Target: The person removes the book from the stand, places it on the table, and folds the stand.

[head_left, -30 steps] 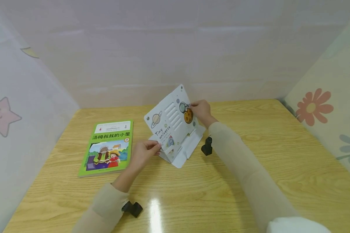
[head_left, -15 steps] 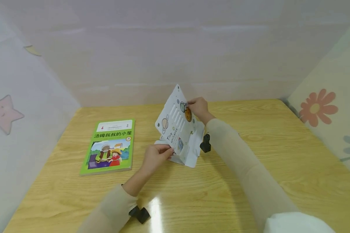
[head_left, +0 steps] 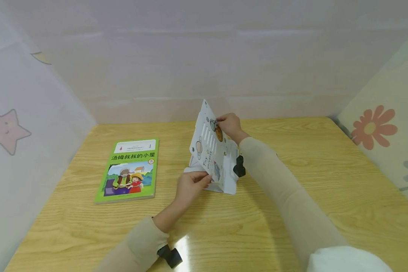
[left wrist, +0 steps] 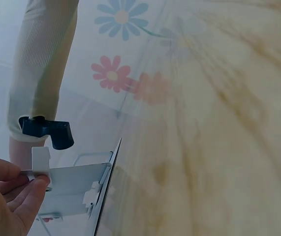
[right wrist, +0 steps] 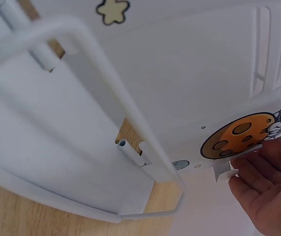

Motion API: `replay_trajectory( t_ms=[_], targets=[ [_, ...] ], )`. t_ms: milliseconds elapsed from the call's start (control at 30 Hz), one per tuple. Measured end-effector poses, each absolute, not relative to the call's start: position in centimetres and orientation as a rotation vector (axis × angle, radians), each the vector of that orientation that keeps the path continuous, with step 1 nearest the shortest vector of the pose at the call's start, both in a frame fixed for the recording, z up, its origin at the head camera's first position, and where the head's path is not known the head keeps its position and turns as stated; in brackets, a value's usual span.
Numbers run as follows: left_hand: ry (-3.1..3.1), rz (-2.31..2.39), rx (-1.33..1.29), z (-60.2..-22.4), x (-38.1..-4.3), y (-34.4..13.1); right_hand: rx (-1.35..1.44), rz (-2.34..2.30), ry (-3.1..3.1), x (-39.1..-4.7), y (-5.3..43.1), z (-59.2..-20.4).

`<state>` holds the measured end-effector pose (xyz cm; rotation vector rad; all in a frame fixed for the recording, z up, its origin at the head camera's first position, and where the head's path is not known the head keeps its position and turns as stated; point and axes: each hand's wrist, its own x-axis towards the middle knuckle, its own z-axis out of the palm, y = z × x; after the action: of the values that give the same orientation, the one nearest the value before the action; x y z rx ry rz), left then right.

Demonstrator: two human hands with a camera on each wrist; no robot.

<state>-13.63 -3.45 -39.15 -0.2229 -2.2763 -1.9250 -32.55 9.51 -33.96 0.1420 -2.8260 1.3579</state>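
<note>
A white metal book stand [head_left: 208, 132] printed with planets and "Tiny universe" stands on the table, its back panel raised over the base plate [head_left: 230, 170] and angled to face right. My left hand [head_left: 190, 185] pinches the panel's lower near corner; in the left wrist view, thumb and fingers [left wrist: 29, 194] close on the edge by a small white tab [left wrist: 40, 160]. Up at the panel's far side, my right hand [head_left: 229, 124] pinches the edge beside the orange planet [right wrist: 238, 135]. A white wire support [right wrist: 125, 98] and hinge tubes [right wrist: 130, 152] show in the right wrist view.
A green picture book [head_left: 125, 170] with a title in Chinese lies flat left of the stand. The wooden table [head_left: 292, 151] meets a pale cloth wall [head_left: 156, 75] behind. Black wrist cameras [head_left: 170, 256] are strapped to both forearms.
The book stand has turned so its printed face points more to the right. My left hand has moved right with the near corner; my right hand has shifted slightly left, still pinching the edge.
</note>
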Motion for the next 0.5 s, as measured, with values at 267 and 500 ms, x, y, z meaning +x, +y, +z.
replay_trajectory(
  t_ms=[267,500],
  targets=[
    [-2.233,-1.972,-0.243,-39.2,-13.5,-2.7,0.191,1.363,-2.848,-32.8,9.1,-33.9],
    [-2.241,-1.982,-0.207,-39.1,-13.4,-2.2,0.204,1.335,-2.856,-32.7,8.8,-33.8]
  ],
)
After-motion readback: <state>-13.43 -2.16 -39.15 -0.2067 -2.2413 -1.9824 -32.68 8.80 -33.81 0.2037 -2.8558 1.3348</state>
